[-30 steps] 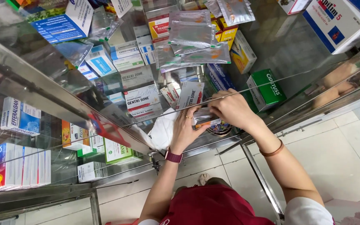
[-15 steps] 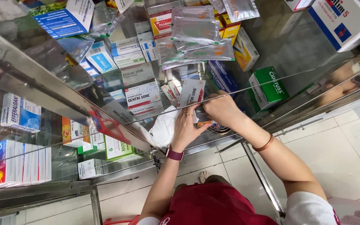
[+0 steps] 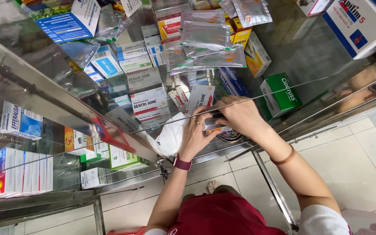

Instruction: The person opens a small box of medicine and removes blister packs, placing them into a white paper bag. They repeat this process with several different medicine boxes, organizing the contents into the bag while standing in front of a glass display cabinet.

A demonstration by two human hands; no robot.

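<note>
- My left hand [image 3: 193,138] and right hand [image 3: 240,116] both close on a small flat white-and-dark medicine pack [image 3: 214,125] between them; I'd keep it pinched at its edges.
- Just beyond the fingers, a white-and-red carton [image 3: 200,96] leans; a green carton [image 3: 280,94] sits off the right hand on the glass shelf [image 3: 314,56].

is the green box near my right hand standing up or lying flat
Lying flat. The green cardboard box rests on a broad side on the glass counter top, beside the right hand.

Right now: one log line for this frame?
left hand: on small packet | right hand: gripping same packet | site: glass counter | nearby: green box
</note>
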